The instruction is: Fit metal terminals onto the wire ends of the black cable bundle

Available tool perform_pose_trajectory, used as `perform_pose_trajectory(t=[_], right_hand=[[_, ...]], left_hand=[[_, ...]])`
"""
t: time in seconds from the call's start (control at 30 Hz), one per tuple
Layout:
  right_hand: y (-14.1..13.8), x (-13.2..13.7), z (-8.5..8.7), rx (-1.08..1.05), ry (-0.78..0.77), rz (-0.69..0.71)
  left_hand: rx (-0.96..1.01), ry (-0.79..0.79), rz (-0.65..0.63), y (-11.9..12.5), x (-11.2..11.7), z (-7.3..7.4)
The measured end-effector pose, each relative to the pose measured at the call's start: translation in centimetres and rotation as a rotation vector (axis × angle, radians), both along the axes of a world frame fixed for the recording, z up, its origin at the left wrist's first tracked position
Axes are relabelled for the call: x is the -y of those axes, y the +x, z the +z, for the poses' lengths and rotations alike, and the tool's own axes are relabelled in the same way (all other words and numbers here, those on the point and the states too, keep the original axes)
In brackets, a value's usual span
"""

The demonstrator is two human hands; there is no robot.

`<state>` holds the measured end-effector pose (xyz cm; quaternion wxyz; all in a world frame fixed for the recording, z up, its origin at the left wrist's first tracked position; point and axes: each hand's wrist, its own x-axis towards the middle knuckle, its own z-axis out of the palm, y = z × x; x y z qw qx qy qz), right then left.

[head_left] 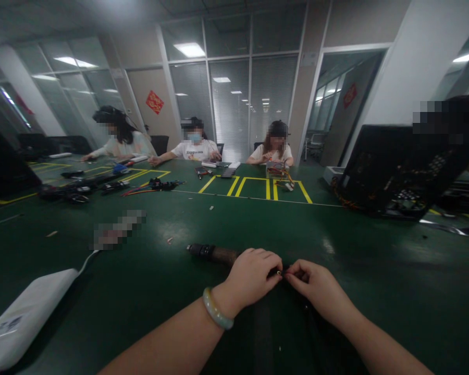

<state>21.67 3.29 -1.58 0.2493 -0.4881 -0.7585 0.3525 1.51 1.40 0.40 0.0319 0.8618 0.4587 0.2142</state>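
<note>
My left hand (254,275) is closed in a pinch, with a bangle (216,312) on its wrist. Its back covers part of a long dark tube-like thing (223,255), brownish in the middle, with a ribbed black end (200,251) pointing left. Right beside it, my right hand (315,284) also pinches with thumb and forefinger. The fingertips of both hands nearly meet at a small dark piece with a pale spot (280,272). What exactly the fingers hold is too small and dark to name. Something dark continues below my right hand, too dim to make out.
Across the green table (168,291) sit several people. A white power bank (31,317) with a cable lies at the left front. Behind are black cables (82,187), wired parts (279,169) and yellow tape outlines (254,178). A large black computer case (394,172) stands at right.
</note>
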Motion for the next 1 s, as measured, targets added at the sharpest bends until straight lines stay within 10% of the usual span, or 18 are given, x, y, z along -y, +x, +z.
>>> perform_pose_trajectory(t=[1.0], right_hand=[[-0.07, -0.03, -0.41, -0.021, 0.000, -0.028]], left_hand=[[0.036, 0.004, -0.040, -0.21, 0.05, 0.09]])
